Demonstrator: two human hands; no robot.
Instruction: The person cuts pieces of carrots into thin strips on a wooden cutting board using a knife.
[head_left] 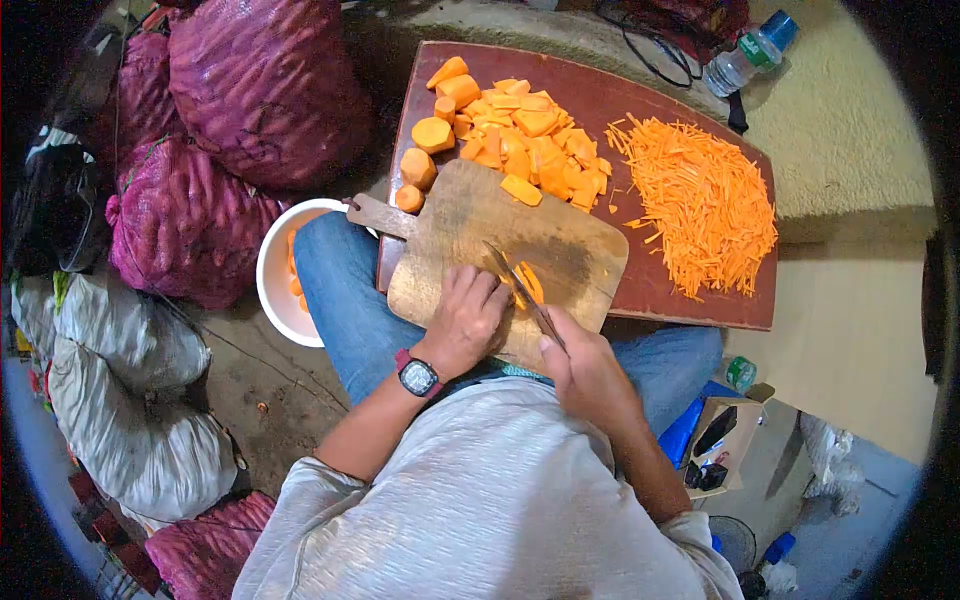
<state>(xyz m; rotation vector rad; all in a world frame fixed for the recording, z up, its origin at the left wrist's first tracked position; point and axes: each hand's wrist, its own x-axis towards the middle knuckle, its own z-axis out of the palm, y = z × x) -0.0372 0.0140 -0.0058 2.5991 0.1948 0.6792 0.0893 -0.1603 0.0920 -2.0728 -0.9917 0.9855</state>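
A wooden cutting board [450,235] with a handle lies across my lap, partly over a dark red board. My right hand [592,375] is wrapped round the handle of a knife [522,288], its blade slanting up and left over the wood. Just left of the blade, my left hand [465,315] has its fingers curled down on a carrot piece, which they mostly hide. Thin carrot strips [532,283] lie right against the blade. Near the board's upper edge rests one flat carrot slice [521,190].
The red board [640,270] bears carrot slices [540,140], thick carrot chunks [433,135] and a heap of shredded carrot [700,215]. A white basin [280,310] with carrot pieces stands by my left leg. Full pink mesh sacks [265,90] crowd the left; a water bottle [750,55] lies upper right.
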